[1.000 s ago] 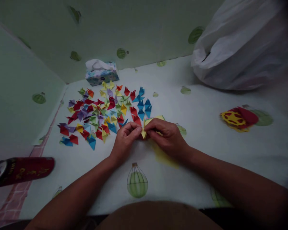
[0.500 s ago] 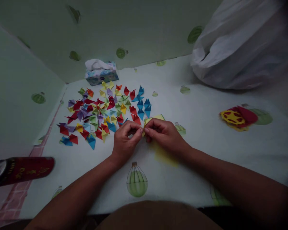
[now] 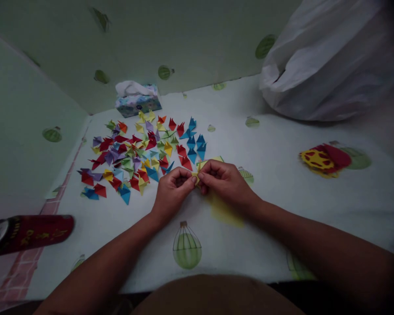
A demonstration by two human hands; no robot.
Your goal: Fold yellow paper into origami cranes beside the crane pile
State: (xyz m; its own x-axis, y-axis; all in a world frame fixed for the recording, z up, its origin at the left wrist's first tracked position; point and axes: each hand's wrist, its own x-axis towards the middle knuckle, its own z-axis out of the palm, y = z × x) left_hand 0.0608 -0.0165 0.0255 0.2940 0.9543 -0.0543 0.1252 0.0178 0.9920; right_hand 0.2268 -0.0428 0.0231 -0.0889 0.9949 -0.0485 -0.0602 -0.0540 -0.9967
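Between the fingertips of both hands is a small folded piece of yellow paper (image 3: 196, 176), mostly covered by the fingers. My left hand (image 3: 174, 189) pinches its left side with thumb and forefinger. From the right, my right hand (image 3: 223, 179) pinches the same piece. Behind my right hand lies a stack of yellow paper (image 3: 216, 160), partly hidden. A yellow sheet (image 3: 226, 212) rests on the table under my right wrist. Many folded paper cranes (image 3: 131, 151) in red, blue, yellow, green, purple and orange spread out beyond my left hand.
A tissue box (image 3: 138, 103) stands at the back by the wall. A red drink can (image 3: 36, 234) is at the left edge. The white plastic bag (image 3: 321, 74) fills the back right. Red and yellow cut-out pieces (image 3: 325, 160) lie on the right of the patterned tablecloth (image 3: 269, 157).
The fingers have shifted slightly around the yellow paper, and a little more of it shows between the thumbs. The other things on the table stay where they were.
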